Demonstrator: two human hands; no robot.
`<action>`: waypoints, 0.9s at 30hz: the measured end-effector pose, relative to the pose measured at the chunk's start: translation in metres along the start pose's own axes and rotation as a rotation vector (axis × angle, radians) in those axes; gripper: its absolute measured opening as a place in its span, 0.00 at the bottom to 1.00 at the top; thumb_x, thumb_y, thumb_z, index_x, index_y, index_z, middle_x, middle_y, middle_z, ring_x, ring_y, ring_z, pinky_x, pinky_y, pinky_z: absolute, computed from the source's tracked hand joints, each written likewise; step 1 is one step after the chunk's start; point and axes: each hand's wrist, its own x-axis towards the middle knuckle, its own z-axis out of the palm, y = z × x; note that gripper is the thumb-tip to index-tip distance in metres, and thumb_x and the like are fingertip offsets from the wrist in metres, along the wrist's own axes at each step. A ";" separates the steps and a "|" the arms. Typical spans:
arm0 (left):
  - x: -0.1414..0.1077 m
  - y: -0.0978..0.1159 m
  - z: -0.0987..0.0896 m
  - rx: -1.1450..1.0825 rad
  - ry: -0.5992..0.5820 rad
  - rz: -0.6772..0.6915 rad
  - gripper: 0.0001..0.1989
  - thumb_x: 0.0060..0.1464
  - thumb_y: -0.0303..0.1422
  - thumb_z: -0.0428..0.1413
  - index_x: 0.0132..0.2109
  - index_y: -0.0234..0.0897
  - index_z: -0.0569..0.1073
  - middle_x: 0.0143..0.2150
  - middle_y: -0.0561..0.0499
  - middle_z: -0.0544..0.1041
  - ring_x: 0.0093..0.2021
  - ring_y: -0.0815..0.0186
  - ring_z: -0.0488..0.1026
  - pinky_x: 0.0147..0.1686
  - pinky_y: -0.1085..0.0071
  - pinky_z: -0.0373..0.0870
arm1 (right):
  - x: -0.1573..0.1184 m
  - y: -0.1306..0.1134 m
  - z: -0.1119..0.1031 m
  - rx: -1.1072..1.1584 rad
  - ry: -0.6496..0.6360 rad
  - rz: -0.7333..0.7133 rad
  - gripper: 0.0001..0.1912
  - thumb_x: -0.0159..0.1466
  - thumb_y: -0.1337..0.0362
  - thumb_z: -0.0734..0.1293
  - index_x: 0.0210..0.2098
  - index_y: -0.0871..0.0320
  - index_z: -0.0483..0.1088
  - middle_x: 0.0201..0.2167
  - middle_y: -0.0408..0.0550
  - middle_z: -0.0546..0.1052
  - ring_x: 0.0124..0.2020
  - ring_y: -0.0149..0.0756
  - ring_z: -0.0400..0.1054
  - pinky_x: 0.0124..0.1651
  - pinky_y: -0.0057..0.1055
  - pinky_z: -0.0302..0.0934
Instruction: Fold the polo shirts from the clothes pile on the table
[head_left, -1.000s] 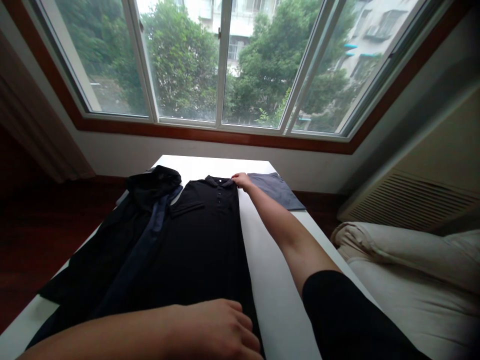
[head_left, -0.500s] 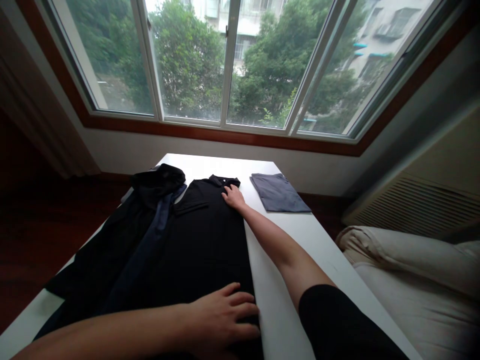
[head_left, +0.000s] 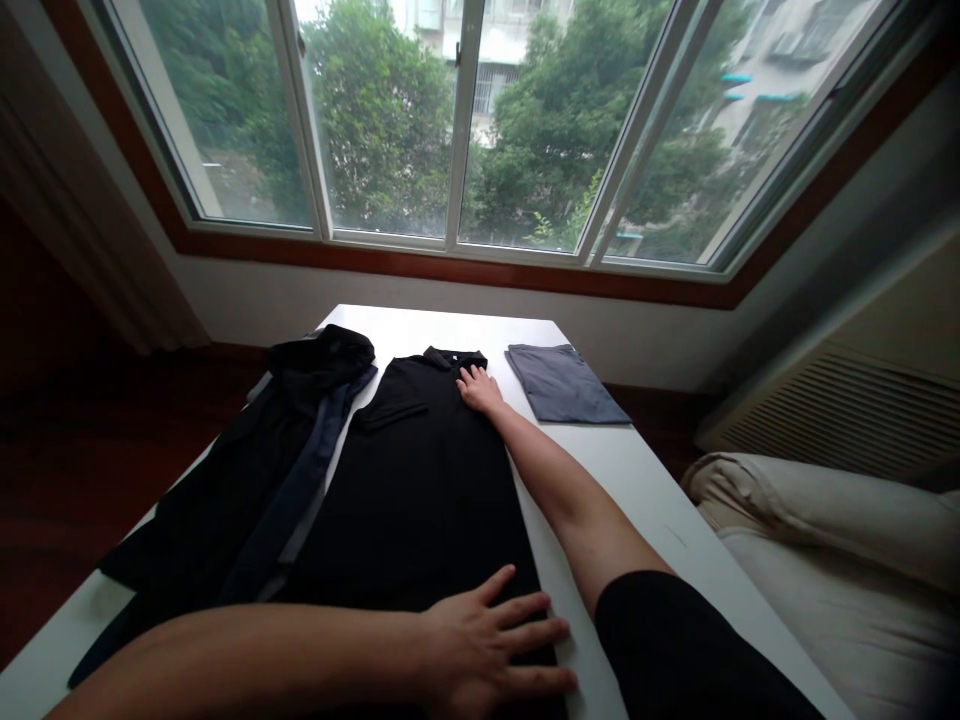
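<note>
A black collared shirt [head_left: 420, 490] lies lengthwise on the white table [head_left: 660, 530], its collar toward the window and one short sleeve laid across its body. Flat on the shirt's lower right edge rests my left hand [head_left: 499, 640], fingers spread, the tips reaching onto the bare tabletop. My right hand [head_left: 480, 388] lies on the shirt just below the collar, fingers stretched out and slightly apart. Neither hand grips the cloth visibly.
Left of the shirt lies a pile of dark clothes [head_left: 247, 470], black and navy. A folded grey garment [head_left: 566, 385] sits at the far right of the table. Beyond are a window [head_left: 457, 130] and, to the right, a beige cushioned seat [head_left: 832, 540].
The black shirt has shifted right, opening a gap from the clothes pile. My left hand has slid right with it and spread its fingers; my right hand has moved slightly right.
</note>
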 end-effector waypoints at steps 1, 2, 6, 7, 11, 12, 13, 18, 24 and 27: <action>0.005 -0.001 0.004 0.012 0.013 0.006 0.36 0.67 0.46 0.51 0.76 0.42 0.54 0.78 0.43 0.49 0.77 0.49 0.44 0.71 0.41 0.50 | -0.001 0.004 -0.001 0.001 0.006 0.000 0.32 0.76 0.48 0.51 0.75 0.51 0.52 0.77 0.54 0.47 0.76 0.50 0.39 0.74 0.51 0.37; 0.011 -0.002 0.008 0.022 0.027 0.013 0.36 0.67 0.46 0.51 0.76 0.41 0.55 0.78 0.43 0.51 0.77 0.49 0.45 0.70 0.41 0.51 | -0.002 0.009 -0.002 0.001 0.013 0.000 0.32 0.76 0.48 0.51 0.75 0.52 0.52 0.77 0.54 0.47 0.76 0.50 0.40 0.73 0.51 0.38; 0.027 -0.001 0.019 0.071 0.061 0.030 0.36 0.66 0.47 0.51 0.75 0.39 0.57 0.77 0.41 0.53 0.77 0.47 0.47 0.68 0.40 0.55 | -0.006 0.032 -0.006 -0.010 0.028 0.019 0.31 0.76 0.49 0.51 0.75 0.52 0.52 0.76 0.54 0.48 0.76 0.50 0.41 0.73 0.51 0.40; 0.029 0.000 0.020 0.091 0.063 0.033 0.34 0.67 0.46 0.50 0.75 0.40 0.58 0.77 0.41 0.54 0.76 0.47 0.48 0.68 0.41 0.56 | -0.007 0.037 -0.007 -0.015 0.029 0.025 0.31 0.76 0.49 0.52 0.75 0.52 0.52 0.76 0.54 0.48 0.76 0.50 0.41 0.73 0.50 0.41; 0.035 0.007 0.020 0.158 0.084 0.055 0.27 0.71 0.41 0.44 0.74 0.46 0.61 0.76 0.47 0.56 0.76 0.52 0.51 0.68 0.45 0.58 | -0.013 0.048 -0.014 -0.041 0.047 0.021 0.31 0.76 0.51 0.53 0.74 0.54 0.55 0.76 0.55 0.51 0.75 0.48 0.44 0.73 0.45 0.42; 0.036 0.009 0.019 0.155 0.083 0.061 0.27 0.71 0.41 0.44 0.73 0.46 0.61 0.76 0.48 0.57 0.76 0.52 0.51 0.68 0.45 0.59 | -0.016 0.047 -0.017 -0.048 0.057 0.010 0.31 0.76 0.51 0.54 0.74 0.55 0.56 0.75 0.56 0.53 0.75 0.48 0.45 0.72 0.44 0.43; 0.037 0.010 0.017 0.141 0.078 0.064 0.28 0.71 0.42 0.45 0.73 0.46 0.61 0.76 0.48 0.58 0.76 0.53 0.51 0.68 0.46 0.59 | -0.019 0.046 -0.020 -0.055 0.071 -0.003 0.30 0.76 0.52 0.55 0.73 0.56 0.58 0.75 0.56 0.54 0.74 0.47 0.47 0.72 0.42 0.44; 0.031 0.007 -0.007 0.036 0.146 -0.014 0.29 0.70 0.48 0.47 0.70 0.38 0.65 0.72 0.43 0.64 0.73 0.53 0.58 0.69 0.49 0.58 | -0.044 0.024 -0.043 -0.050 0.219 -0.102 0.23 0.75 0.59 0.58 0.65 0.60 0.69 0.69 0.58 0.65 0.70 0.46 0.55 0.71 0.39 0.46; -0.026 -0.074 -0.071 0.055 0.532 -0.521 0.12 0.67 0.34 0.51 0.48 0.40 0.78 0.51 0.46 0.79 0.51 0.59 0.75 0.57 0.59 0.68 | -0.109 -0.037 -0.043 0.071 0.170 -0.369 0.14 0.74 0.63 0.61 0.49 0.60 0.78 0.49 0.56 0.78 0.54 0.43 0.67 0.61 0.35 0.57; -0.063 -0.145 -0.096 0.070 0.731 -0.866 0.12 0.67 0.33 0.49 0.44 0.39 0.79 0.47 0.46 0.77 0.48 0.60 0.75 0.54 0.64 0.69 | -0.164 -0.083 -0.030 0.123 0.020 -0.650 0.12 0.74 0.61 0.63 0.45 0.58 0.78 0.43 0.52 0.79 0.48 0.39 0.70 0.55 0.33 0.60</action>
